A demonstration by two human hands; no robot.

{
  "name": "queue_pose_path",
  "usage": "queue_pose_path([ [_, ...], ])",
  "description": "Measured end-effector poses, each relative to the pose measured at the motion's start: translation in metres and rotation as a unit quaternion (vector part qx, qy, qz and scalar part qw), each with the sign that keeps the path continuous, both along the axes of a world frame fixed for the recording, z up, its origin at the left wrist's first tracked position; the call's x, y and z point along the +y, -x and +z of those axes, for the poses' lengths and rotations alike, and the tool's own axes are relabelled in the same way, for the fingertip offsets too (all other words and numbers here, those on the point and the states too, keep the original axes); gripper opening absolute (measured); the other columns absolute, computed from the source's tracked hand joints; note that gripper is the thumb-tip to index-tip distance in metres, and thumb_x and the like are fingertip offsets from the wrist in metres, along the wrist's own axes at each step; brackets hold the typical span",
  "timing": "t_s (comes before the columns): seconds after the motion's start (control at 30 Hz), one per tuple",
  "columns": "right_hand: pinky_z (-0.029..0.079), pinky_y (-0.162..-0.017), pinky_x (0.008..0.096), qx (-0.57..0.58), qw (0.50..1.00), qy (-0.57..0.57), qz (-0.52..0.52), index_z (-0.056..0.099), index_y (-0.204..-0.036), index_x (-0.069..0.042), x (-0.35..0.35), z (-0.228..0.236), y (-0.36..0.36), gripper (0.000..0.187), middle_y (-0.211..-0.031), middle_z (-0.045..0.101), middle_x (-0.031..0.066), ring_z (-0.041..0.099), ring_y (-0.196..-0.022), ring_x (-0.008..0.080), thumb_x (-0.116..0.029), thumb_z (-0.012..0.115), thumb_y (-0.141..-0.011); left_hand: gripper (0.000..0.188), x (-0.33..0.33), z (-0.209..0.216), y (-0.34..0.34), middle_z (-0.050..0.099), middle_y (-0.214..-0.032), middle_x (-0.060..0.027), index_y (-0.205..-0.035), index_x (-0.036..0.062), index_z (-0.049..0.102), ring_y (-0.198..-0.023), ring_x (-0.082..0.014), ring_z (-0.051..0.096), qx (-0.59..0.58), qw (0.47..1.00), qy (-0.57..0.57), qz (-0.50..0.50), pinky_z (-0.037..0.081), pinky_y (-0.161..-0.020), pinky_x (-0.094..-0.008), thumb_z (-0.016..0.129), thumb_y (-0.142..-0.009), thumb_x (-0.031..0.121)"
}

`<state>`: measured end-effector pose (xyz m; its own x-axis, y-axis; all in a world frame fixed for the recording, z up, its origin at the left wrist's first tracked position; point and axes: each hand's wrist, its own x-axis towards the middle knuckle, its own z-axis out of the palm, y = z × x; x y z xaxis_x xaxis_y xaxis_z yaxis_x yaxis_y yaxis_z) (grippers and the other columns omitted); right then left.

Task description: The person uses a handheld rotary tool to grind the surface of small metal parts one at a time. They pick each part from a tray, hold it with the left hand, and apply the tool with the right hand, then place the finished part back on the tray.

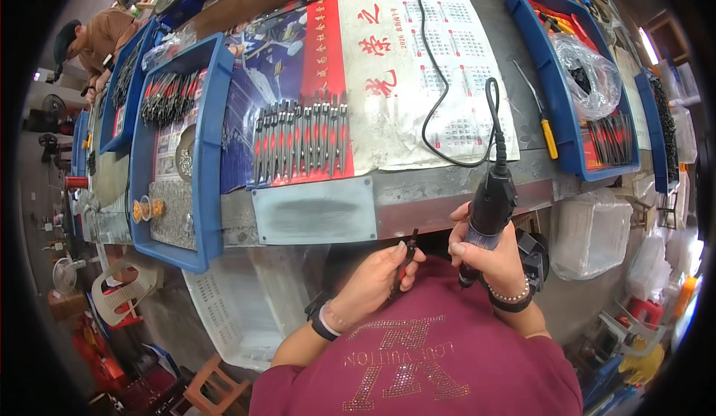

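Note:
My right hand [501, 258] is wrapped round a black corded electric screwdriver [494, 196], its tip pointing down near my shirt. In front of my chest, my left hand [373, 276] pinches a slim black-and-red handheld piece [412, 244]; the fingers hide much of it, and its exact kind cannot be made out. The two hands are apart, and the screwdriver's tip does not touch the piece. Beyond them on the bench, several similar slim black-and-red pieces [300, 142] lie side by side in a row.
A blue tray [211, 159] at left holds more such pieces, a round dish and small cups. Another blue tray [552, 92] at right holds pieces and a plastic bag. A yellow-handled screwdriver [549, 139] lies beside it. The black cord [426, 118] crosses a calendar sheet [466, 58]. A co-worker [108, 39] is far left.

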<state>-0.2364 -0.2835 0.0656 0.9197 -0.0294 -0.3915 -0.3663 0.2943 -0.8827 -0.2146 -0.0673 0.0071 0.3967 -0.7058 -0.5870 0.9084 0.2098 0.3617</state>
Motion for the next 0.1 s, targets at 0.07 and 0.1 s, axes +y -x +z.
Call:
queue_pose_path([
  [0.07,0.050,-0.059,0.0230,0.012,1.000,0.007,0.005,0.053,-0.115,0.001,0.0031,-0.0028,-0.0014,0.042,-0.081,0.064,0.0056,0.062,-0.065,0.0098,-0.004,0.074,-0.079,0.039,0.0005,-0.0083,0.0011,0.054,-0.078,-0.0007,-0.110,0.0046,0.061,-0.069,-0.0132,0.048,0.019,1.000,0.015,0.012,0.040,-0.064,-0.0267,0.050,-0.102,0.041],
  [0.1,0.050,-0.060,0.0235,0.021,1.000,0.010,0.006,0.053,-0.116,0.001,0.0059,-0.0046,-0.0020,0.043,-0.081,0.064,0.0058,0.062,-0.066,0.0101,-0.005,0.075,-0.079,0.040,0.0012,-0.0124,0.0009,0.055,-0.079,-0.0007,-0.112,0.0047,0.060,-0.069,-0.0134,0.049,0.027,0.999,0.015,0.015,0.040,-0.065,-0.0273,0.050,-0.101,0.042],
])
